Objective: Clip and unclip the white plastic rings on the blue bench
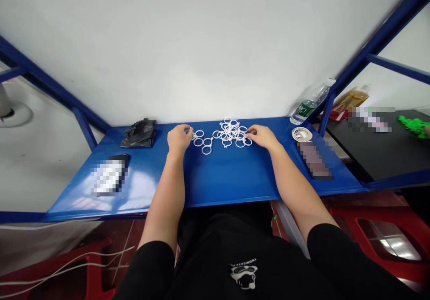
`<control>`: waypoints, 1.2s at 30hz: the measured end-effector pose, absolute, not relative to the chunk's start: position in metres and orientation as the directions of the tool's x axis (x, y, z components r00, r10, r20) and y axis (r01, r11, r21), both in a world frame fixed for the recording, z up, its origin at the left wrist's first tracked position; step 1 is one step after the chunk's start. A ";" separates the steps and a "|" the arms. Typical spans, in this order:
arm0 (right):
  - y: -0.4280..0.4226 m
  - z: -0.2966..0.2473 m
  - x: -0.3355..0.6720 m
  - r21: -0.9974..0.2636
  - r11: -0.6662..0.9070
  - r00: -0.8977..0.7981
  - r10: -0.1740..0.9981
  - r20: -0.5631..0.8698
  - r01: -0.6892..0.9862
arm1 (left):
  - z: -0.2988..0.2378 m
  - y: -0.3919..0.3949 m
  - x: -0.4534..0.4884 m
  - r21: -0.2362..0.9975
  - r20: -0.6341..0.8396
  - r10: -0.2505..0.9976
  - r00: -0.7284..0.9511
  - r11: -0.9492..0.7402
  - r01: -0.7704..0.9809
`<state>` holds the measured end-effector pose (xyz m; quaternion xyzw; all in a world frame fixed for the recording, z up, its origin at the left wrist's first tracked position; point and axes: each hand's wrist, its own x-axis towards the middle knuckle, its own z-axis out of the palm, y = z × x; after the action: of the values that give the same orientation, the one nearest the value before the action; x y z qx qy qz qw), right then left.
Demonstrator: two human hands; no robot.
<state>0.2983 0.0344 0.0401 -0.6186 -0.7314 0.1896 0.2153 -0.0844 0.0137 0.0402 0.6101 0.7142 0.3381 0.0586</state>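
White rings (231,134) btwn L hand (179,139), R hand (264,137); touching

The one view comes from a camera worn on the person's head, facing forward and tilted down, close above the blue metal bench (215,179), with the left hand (179,138) and right hand (264,137) near mid-frame, the white wall (188,44) beyond, the black shirt (215,255) below
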 end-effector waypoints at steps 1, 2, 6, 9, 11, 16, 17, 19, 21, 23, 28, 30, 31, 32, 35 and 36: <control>0.035 0.039 0.299 -0.514 0.159 -0.161 0.986 0.041 0.843 | 0.038 0.015 -0.089 0.551 0.278 0.922 -0.270 0.077 0.831; 0.034 0.038 0.298 -0.494 0.163 -0.178 0.984 0.016 0.854 | 0.035 0.017 -0.091 0.552 0.243 0.929 -0.279 0.104 0.828; 0.033 0.034 0.290 -0.481 0.187 -0.213 0.977 0.000 0.857 | 0.029 0.018 -0.088 0.554 0.236 0.922 -0.306 0.131 0.822; 0.032 0.033 0.287 -0.504 0.215 -0.242 0.970 0.013 0.836 | 0.031 0.017 -0.079 0.542 0.337 0.898 -0.282 0.060 0.838; 0.033 0.034 0.288 -0.518 0.237 -0.258 0.966 0.033 0.822 | 0.032 0.015 -0.069 0.527 0.391 0.894 -0.218 -0.023 0.849; 0.034 0.037 0.291 -0.603 0.282 -0.218 0.959 0.180 0.746 | 0.026 0.004 -0.026 0.470 0.450 0.883 0.135 -0.363 0.804; 0.032 0.038 0.288 -0.628 0.306 -0.196 0.951 0.240 0.716 | 0.024 0.001 -0.016 0.452 0.467 0.854 0.228 -0.453 0.769; 0.026 0.039 0.277 -0.669 0.381 -0.176 0.918 0.356 0.638 | 0.021 -0.006 0.001 0.454 0.491 0.809 0.322 -0.553 0.699; 0.016 0.040 0.262 -0.685 0.465 -0.212 0.880 0.425 0.560 | 0.019 -0.012 0.012 0.482 0.496 0.791 0.359 -0.595 0.643; 0.006 0.040 0.245 -0.683 0.536 -0.274 0.843 0.462 0.497 | 0.020 -0.015 0.018 0.531 0.494 0.793 0.357 -0.600 0.598; -0.010 0.035 0.222 -0.661 0.608 -0.319 0.794 0.518 0.440 | 0.025 -0.016 0.018 0.669 0.437 0.830 0.346 -0.557 0.491; -0.010 0.033 0.221 -0.672 0.605 -0.321 0.796 0.513 0.427 | 0.025 -0.014 0.017 0.704 0.412 0.846 0.338 -0.531 0.471; -0.010 0.033 0.221 -0.686 0.596 -0.320 0.803 0.503 0.416 | 0.024 -0.013 0.017 0.719 0.405 0.852 0.331 -0.521 0.461; -0.009 0.033 0.221 -0.707 0.581 -0.316 0.813 0.489 0.404 | 0.024 -0.013 0.018 0.733 0.403 0.856 0.323 -0.513 0.447; -0.008 0.034 0.222 -0.771 0.510 -0.289 0.858 0.424 0.381 | 0.019 -0.011 0.018 0.773 0.412 0.861 0.298 -0.504 0.386; -0.008 0.034 0.223 -0.784 0.487 -0.279 0.871 0.405 0.384 | 0.018 -0.010 0.018 0.785 0.416 0.863 0.286 -0.500 0.365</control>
<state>0.2226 -0.0076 0.0339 -0.4194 -0.7478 0.2835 0.4296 0.0179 -0.0102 0.0178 0.7491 0.4099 0.4344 0.2865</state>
